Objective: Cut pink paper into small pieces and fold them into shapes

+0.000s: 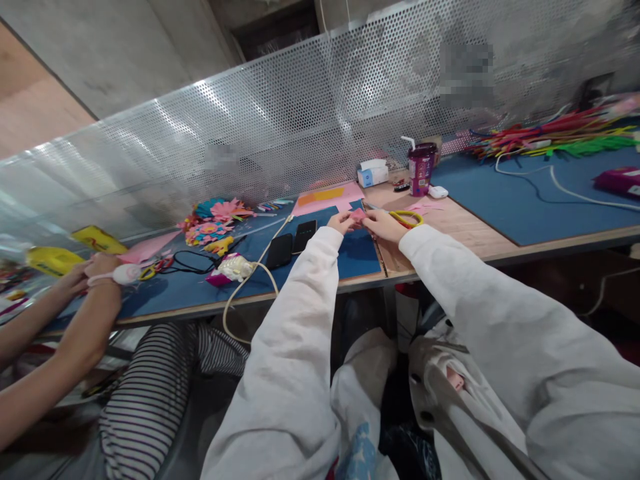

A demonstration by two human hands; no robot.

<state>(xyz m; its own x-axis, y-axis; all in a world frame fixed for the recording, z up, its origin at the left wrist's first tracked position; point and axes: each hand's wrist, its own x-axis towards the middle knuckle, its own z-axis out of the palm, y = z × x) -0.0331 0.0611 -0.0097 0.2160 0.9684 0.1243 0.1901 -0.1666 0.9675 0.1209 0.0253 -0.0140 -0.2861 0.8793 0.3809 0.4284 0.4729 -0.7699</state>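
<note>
Between my two hands is a small piece of pink paper (358, 215), raised a little over the table's front part. My left hand (342, 221) pinches its left side, and my right hand (384, 225) pinches the right side. Just beyond my right hand lie yellow-handled scissors (407, 219), partly covered by that hand. Pink paper scraps (426, 205) rest on the wood to the right. Behind my hands are a pink sheet (350, 193) and an orange sheet (323, 197). Two dark phones (304, 236) lie left of my left hand.
A purple cup (421, 170) with a straw and a tissue pack (373, 175) stand behind. Paper flowers (213, 223) sit at the left, near a co-worker's hands (97, 270). A white cable (250, 275) hangs over the table edge. Colourful craft stems (545, 137) lie far right.
</note>
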